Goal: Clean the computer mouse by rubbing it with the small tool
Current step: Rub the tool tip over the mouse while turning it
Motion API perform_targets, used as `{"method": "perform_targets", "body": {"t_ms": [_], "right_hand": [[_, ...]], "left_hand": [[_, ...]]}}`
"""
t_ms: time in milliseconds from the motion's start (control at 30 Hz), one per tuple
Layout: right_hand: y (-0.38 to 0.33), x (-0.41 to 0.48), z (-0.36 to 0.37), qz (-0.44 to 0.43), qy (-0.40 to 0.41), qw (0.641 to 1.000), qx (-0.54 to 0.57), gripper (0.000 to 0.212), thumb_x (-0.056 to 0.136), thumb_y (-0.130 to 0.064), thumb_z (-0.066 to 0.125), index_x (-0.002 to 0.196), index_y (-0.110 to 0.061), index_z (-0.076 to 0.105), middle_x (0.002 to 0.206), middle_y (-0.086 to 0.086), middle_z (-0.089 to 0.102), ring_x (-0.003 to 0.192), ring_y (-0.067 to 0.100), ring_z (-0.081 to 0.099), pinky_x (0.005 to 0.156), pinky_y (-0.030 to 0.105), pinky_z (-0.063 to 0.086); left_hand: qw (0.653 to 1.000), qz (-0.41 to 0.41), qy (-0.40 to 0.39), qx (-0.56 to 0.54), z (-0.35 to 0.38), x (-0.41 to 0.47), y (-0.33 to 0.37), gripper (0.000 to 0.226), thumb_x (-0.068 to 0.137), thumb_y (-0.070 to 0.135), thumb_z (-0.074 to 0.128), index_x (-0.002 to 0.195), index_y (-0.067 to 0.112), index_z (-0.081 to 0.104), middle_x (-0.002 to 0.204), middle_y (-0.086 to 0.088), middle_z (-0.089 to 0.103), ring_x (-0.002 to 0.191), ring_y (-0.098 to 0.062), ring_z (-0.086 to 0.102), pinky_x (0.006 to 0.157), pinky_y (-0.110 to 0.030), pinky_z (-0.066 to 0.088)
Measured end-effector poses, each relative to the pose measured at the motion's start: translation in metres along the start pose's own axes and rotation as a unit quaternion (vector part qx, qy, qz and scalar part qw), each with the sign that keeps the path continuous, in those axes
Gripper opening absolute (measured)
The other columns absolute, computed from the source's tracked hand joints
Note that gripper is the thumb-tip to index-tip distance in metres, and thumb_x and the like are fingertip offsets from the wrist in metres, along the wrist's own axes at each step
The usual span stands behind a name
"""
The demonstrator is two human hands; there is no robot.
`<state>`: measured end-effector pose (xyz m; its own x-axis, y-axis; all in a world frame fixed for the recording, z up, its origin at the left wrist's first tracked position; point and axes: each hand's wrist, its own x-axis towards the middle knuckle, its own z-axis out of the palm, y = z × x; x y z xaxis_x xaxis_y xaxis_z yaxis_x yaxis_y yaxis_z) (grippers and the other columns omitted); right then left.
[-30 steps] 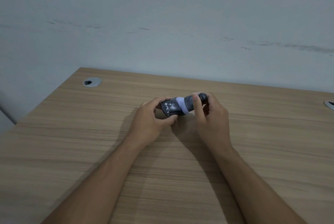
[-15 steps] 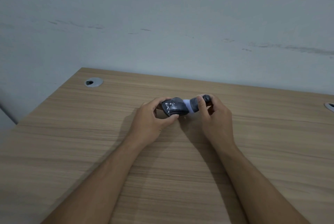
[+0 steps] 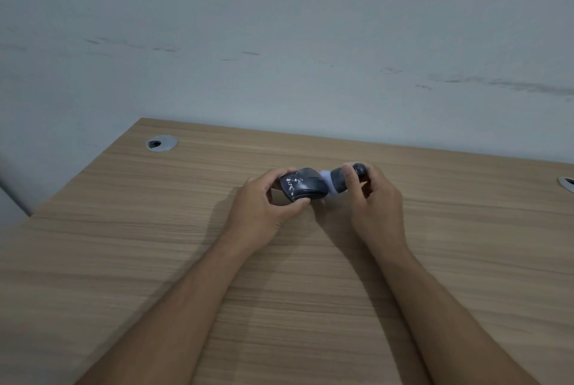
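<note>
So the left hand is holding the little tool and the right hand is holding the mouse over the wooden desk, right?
Not quite, the hands are swapped. In the head view the left hand holds the mouse and the right hand holds the small tool. They are over the wooden desk.

second desk grommet (image 3: 567, 183) cut off at the right edge; far side of the mouse (image 3: 302, 187) behind left-hand fingers (image 3: 273, 174)

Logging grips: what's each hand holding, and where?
Left hand grips the dark grey computer mouse by its sides; right hand pinches the small dark white-tipped tool around its body.
</note>
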<state>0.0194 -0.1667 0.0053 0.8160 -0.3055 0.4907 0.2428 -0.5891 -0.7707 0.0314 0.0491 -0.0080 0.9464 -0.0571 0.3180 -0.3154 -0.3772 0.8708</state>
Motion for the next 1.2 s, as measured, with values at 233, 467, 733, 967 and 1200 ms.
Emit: {"method": "perform_targets", "body": {"t_ms": [233,467,733,967,1200], "right_hand": [[-0.018,-0.014,0.007,-0.091,0.006,0.996,-0.001,0.014,0.111,-0.029,0.067,0.109,-0.018,0.076,0.086,-0.008,0.072,0.073,-0.002,0.063,0.069,0.008,0.041],[-0.01,-0.005,-0.001,-0.018,0.021,1.0,-0.015,0.02,0.111,-0.032,0.066,0.11,-0.015,0.077,0.083,-0.005,0.068,0.069,0.001,0.058,0.067,0.012,0.039],[-0.019,-0.012,0.011,-0.087,-0.019,0.996,0.013,0.018,0.112,-0.028,0.064,0.117,-0.015,0.075,0.106,0.001,0.076,0.091,0.021,0.072,0.083,0.032,0.055],[-0.017,-0.007,0.004,-0.038,0.028,0.999,0.016,0.022,0.113,-0.037,0.06,0.111,-0.017,0.07,0.094,-0.001,0.072,0.08,0.016,0.064,0.072,0.027,0.047],[-0.026,-0.018,0.01,-0.108,0.003,0.994,0.002,0.019,0.112,-0.028,0.065,0.112,-0.012,0.075,0.098,0.001,0.074,0.083,0.02,0.068,0.076,0.031,0.053]], "left_hand": [[1.0,-0.004,0.008,-0.005,0.0,0.001,-0.002,0.051,0.079,0.026,0.095,0.125,0.042,0.077,0.11,0.014,0.082,0.105,-0.013,0.075,0.095,-0.047,0.062],[1.0,0.007,0.004,0.005,0.001,0.0,-0.004,0.055,0.081,0.031,0.096,0.132,0.038,0.077,0.115,0.009,0.081,0.105,-0.015,0.069,0.088,-0.035,0.057],[0.998,0.032,0.006,0.053,-0.002,-0.003,0.0,0.067,0.076,0.027,0.096,0.137,0.038,0.073,0.111,0.027,0.06,0.104,0.008,0.059,0.087,-0.005,0.045],[0.997,0.042,0.02,0.056,-0.002,-0.002,0.003,0.064,0.075,0.034,0.097,0.131,0.053,0.071,0.107,0.029,0.064,0.102,0.003,0.062,0.085,-0.001,0.041],[0.997,0.022,0.014,0.074,-0.004,-0.003,0.003,0.062,0.076,0.035,0.095,0.133,0.044,0.074,0.117,0.006,0.069,0.097,0.011,0.06,0.082,0.002,0.04]]}}
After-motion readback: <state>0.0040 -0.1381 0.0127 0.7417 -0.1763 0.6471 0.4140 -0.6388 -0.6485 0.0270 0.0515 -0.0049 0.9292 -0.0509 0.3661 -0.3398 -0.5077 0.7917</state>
